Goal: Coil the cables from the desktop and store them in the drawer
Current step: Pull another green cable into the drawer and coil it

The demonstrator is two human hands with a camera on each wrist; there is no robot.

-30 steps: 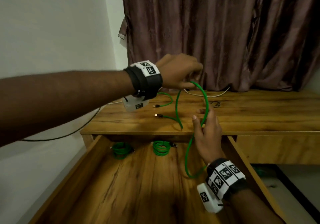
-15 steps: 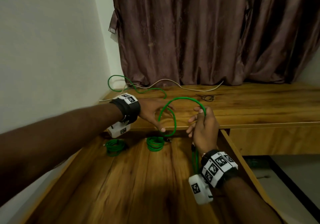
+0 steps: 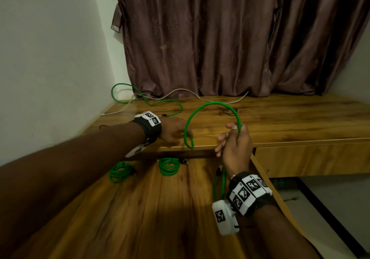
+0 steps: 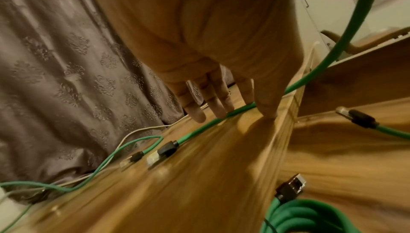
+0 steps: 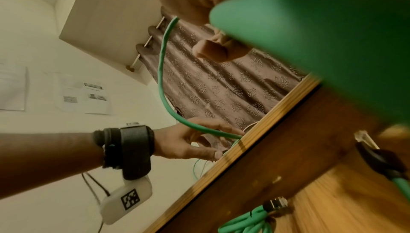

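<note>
A green cable (image 3: 212, 103) arches over the front of the wooden desktop (image 3: 280, 118). My right hand (image 3: 235, 146) grips its right side just above the desk edge, and the tail with its plug hangs below the hand into the open drawer (image 3: 140, 208). My left hand (image 3: 174, 132) lies low on the desktop, its fingers (image 4: 219, 109) nearly straight and touching the same cable (image 4: 199, 128) where it runs along the wood. The thumb sits on the cable's other side. Two coiled green cables (image 3: 120, 172) (image 3: 169, 166) lie at the back of the drawer.
A second loose green cable (image 3: 148, 100) and a white cable (image 3: 180, 92) lie at the back left of the desktop, by the curtain (image 3: 220, 38). The wall is close on the left. A shut drawer front (image 3: 310, 158) is on the right.
My left hand dropped from above the loop down to the desktop and now touches the cable there. My right hand rose and closed round the loop's right side.
</note>
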